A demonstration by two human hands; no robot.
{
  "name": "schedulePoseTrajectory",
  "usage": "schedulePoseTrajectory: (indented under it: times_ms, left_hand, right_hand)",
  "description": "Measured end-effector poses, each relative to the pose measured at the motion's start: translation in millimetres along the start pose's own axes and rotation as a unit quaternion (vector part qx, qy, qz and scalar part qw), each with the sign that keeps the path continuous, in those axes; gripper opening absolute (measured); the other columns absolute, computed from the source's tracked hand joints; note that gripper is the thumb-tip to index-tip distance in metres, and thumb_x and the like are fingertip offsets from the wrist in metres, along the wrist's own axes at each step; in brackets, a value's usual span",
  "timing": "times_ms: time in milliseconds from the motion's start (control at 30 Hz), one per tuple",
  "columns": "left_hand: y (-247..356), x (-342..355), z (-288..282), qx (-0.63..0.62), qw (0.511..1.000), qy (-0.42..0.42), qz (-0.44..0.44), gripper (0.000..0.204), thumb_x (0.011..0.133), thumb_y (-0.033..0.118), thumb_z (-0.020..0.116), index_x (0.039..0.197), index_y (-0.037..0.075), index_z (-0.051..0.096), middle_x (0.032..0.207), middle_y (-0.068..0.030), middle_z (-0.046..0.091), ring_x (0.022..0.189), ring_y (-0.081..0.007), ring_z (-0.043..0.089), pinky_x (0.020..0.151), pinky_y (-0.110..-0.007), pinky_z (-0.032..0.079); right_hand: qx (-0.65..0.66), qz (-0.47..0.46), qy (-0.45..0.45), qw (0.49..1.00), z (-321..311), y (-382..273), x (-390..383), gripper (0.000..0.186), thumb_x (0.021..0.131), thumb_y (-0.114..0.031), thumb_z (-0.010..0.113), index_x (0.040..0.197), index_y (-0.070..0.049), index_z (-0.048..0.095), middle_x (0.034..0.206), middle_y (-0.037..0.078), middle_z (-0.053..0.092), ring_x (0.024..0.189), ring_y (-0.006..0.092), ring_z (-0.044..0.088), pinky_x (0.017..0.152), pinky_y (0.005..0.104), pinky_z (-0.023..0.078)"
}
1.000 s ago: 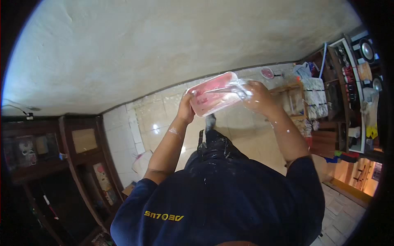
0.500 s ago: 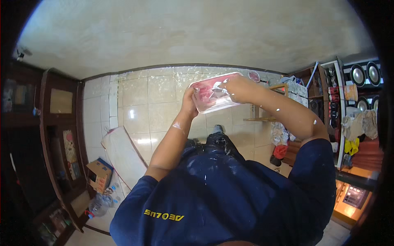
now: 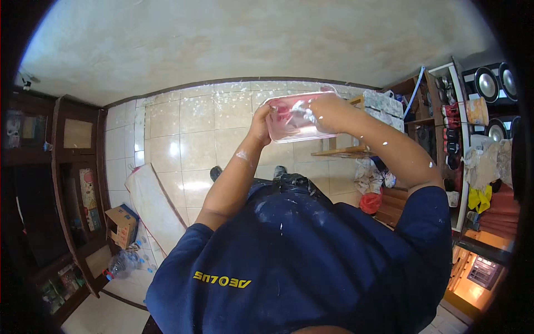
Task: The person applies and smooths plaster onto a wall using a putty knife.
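My left hand (image 3: 260, 127) grips the left end of a shallow, pinkish-red plastic tub (image 3: 296, 133), its thumb at the rim and its fingers out of sight beneath. White smears streak the inside of the tub. Over its right side is my right hand (image 3: 329, 113), closed, with a white-smeared scraper (image 3: 302, 108) showing at the fingers; the handle is hidden in the grip. White spots and streaks mark both forearms.
A plain wall (image 3: 250, 39) rises ahead, with white specks along the tiled floor (image 3: 197, 114) below it. To the right stand a wooden stool (image 3: 347, 151) and a cluttered shelf (image 3: 425, 119). A pale board (image 3: 153, 197), a cardboard box (image 3: 123, 224) and plastic bottles (image 3: 123, 264) lie left.
The view has shifted, and both my shoes now show. The tub sits slightly higher in the picture and is more level. My right hand remains over it, with the scraper turned differently.
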State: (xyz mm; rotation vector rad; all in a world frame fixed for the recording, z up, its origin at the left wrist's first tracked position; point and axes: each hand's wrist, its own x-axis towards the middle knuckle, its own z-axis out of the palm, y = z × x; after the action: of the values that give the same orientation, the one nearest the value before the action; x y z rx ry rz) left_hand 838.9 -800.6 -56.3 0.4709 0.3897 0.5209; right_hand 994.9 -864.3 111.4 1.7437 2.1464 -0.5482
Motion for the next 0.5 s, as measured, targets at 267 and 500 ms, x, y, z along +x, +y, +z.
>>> schedulePoseTrajectory:
  times_ms: [267, 500]
  left_hand:
    - [-47, 31, 35, -0.001, 1.0, 0.001, 0.026, 0.05, 0.08, 0.032, 0.044, 0.119, 0.002, 0.045, 0.112, -0.0156, 0.054, 0.1, -0.0317, 0.054, 0.085, -0.048, 0.047]
    - [-38, 31, 23, 0.049, 0.994, 0.084, 0.048, 0.048, 0.083, 0.034, 0.043, 0.122, 0.007, 0.044, 0.114, -0.0147, 0.052, 0.098, -0.0305, 0.054, 0.083, -0.048, 0.047]
  right_hand:
    - [0.019, -0.02, 0.032, 0.999, 18, 55, -38, 0.031, 0.07, -0.004, 0.054, 0.1, -0.005, 0.061, 0.083, 0.019, 0.063, 0.078, 0.0347, 0.062, 0.069, 0.0445, 0.048]
    - [0.236, 0.069, 0.224, 0.943, -3, 81, -48, 0.04, 0.07, -0.009, 0.059, 0.109, -0.003, 0.058, 0.095, 0.021, 0.062, 0.09, 0.0364, 0.059, 0.082, 0.0399, 0.045]
